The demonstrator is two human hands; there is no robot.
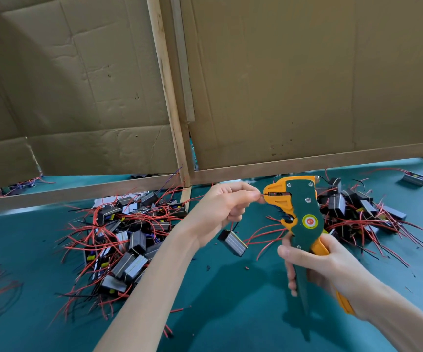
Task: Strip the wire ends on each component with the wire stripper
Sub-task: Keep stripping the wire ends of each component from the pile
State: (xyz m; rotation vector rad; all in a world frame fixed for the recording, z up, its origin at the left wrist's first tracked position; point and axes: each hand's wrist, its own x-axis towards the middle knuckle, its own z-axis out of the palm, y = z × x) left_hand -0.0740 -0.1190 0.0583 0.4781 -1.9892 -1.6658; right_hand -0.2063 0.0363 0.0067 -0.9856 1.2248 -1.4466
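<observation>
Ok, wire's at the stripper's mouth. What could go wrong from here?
The fingers of the left hand sit right against the mouth of the wire stripper; a squeeze by the right hand could nip them. The component dangles on its wires; its weight may drag the end out.

My teal table (230, 321) holds one heap of black block components with red wires (126, 240) at left, another heap (357, 209) far right.

Small assembly workshop: teal desk (230, 313) w/ piles of wired components (124, 240) below rough cardboard partitions (294, 85) on wood framing.
</observation>
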